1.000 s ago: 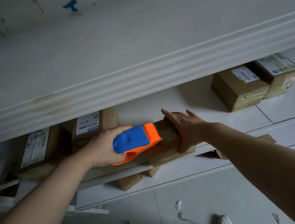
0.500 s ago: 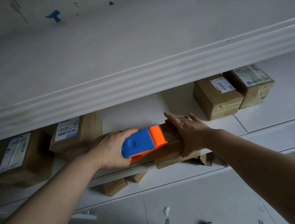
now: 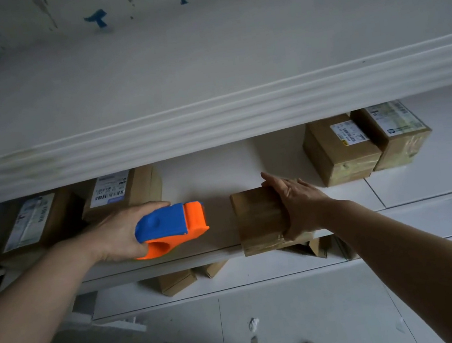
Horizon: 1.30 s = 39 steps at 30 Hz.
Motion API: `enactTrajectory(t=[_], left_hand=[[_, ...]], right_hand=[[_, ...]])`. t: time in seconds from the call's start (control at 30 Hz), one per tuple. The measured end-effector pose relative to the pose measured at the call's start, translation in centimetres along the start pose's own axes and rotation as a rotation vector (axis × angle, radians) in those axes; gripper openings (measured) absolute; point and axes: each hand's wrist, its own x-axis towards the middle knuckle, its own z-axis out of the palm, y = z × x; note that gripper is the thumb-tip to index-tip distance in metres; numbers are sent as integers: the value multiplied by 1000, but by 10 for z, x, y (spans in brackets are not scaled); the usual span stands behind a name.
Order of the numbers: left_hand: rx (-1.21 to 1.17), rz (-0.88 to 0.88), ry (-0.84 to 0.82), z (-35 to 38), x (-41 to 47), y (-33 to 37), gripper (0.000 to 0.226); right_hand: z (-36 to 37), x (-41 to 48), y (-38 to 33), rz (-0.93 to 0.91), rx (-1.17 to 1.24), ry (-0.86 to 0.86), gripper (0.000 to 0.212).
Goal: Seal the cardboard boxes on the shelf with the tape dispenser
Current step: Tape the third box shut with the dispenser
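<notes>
Fingers point(image 3: 279, 185) of the right hand point(image 3: 304, 208) are pressing flat, steadying the small brown cardboard box point(image 3: 256, 219) for taping; the left hand point(image 3: 115, 236) is clamping round the blue-and-orange plastic tape dispenser point(image 3: 172, 222).

A parcel storeroom: white shelves point(image 3: 212, 126) hold taped cardboard boxes point(image 3: 339, 161) with barcode shipping labels point(image 3: 109, 187), more boxes on a lower shelf point(image 3: 234, 282), over a littered tile floor point(image 3: 298, 321).
</notes>
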Motion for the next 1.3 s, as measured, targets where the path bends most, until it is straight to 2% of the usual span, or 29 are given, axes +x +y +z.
enactTrajectory(t=[0.23,0.43,0.57,0.63,0.9,1.03,1.1,1.2,1.3], left_hand=[[-24,53,11,11,-2,8,71],[92,-26,-22,33,17,7,91],[243,-20,-10,43,27,14,92],[260,-15,7,47,29,17,92],[226,19,27,57,26,21,93],[123,12,26,61,21,16,95],[98,13,29,62,16,12,95],[67,8,50,55,3,4,93],[-118,52,123,35,-13,4,93]], right_hand=[[-1,-2,-4,13,-38,-8,135],[0,-2,-7,3,-99,-7,135],[9,-7,-23,-106,-296,26,135],[21,-10,-29,-169,-315,18,134],[31,-9,-51,-213,-357,-23,116],[21,1,-66,-105,-355,10,133],[16,12,-73,-41,-341,-36,140],[9,20,-80,-5,-317,-74,134],[-9,17,-76,-34,-4,38,136]])
